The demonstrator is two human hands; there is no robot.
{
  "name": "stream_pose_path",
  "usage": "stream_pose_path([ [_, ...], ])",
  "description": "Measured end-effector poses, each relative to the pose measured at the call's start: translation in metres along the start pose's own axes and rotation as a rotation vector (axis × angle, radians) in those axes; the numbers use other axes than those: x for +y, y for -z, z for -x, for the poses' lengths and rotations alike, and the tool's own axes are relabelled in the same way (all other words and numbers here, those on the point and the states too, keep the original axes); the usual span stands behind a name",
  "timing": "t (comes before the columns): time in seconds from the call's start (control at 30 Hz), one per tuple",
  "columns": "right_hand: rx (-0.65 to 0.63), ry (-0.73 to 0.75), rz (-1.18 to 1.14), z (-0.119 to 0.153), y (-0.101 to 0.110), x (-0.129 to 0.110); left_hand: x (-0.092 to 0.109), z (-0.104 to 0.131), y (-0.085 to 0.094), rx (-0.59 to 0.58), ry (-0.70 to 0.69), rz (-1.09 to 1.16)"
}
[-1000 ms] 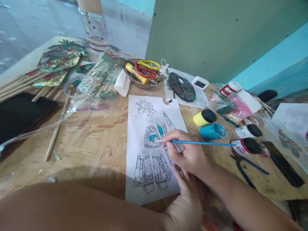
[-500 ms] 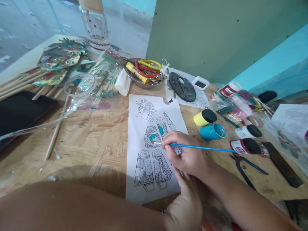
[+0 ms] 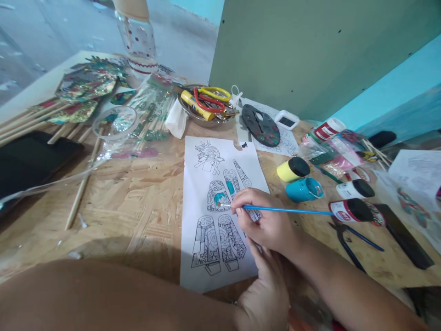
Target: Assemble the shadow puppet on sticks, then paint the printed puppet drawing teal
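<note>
A blue-handled paintbrush point(image 3: 289, 210) is pinched in the fingers of my right hand point(image 3: 263, 220). Its bristles touch a teal-painted patch on a white sheet of line drawings point(image 3: 193, 197). Teal also fills a narrow panel in the drawing just above. My left hand point(image 3: 267, 285) lies at the sheet's lower right edge, beneath my right hand, with a finger stretched out and the others partly hidden. To the right stands an uncapped jar of teal paint point(image 3: 299, 191), beside a yellow paint jar with a black lid point(image 3: 288, 171).
Pliers point(image 3: 347, 241) and black-lidded jars lie on the right. Behind the sheet are a metal bowl point(image 3: 203, 120) of scissors and glue, and a dark palette point(image 3: 261, 126). Wooden sticks, a tape roll point(image 3: 115, 137), a dark phone-like device point(image 3: 37, 161) and a bottle point(image 3: 138, 43) occupy the left.
The brush tip has shifted very slightly on the teal patch. Both hands keep almost the same place, and the sheet has not moved.
</note>
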State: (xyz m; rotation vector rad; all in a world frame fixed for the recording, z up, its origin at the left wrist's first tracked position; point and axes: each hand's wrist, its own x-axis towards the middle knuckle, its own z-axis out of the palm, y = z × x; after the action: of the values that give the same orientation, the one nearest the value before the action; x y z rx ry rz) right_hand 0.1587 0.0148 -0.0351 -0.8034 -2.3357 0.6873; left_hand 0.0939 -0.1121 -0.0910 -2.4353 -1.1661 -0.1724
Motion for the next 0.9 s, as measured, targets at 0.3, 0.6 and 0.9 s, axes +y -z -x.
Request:
stream_pose_path([
  [0.3,0.016,-0.036,0.018,0.0,0.001,0.0,-0.008,-0.004,0.009,-0.063,-0.051,0.016],
  [0.6,-0.014,0.006,-0.007,0.001,0.0,0.002,-0.016,-0.007,0.018,-0.059,-0.029,0.063],
  [0.9,0.015,0.028,-0.067,0.001,0.0,0.004,-0.021,-0.008,0.024,-0.105,-0.024,0.09],
])
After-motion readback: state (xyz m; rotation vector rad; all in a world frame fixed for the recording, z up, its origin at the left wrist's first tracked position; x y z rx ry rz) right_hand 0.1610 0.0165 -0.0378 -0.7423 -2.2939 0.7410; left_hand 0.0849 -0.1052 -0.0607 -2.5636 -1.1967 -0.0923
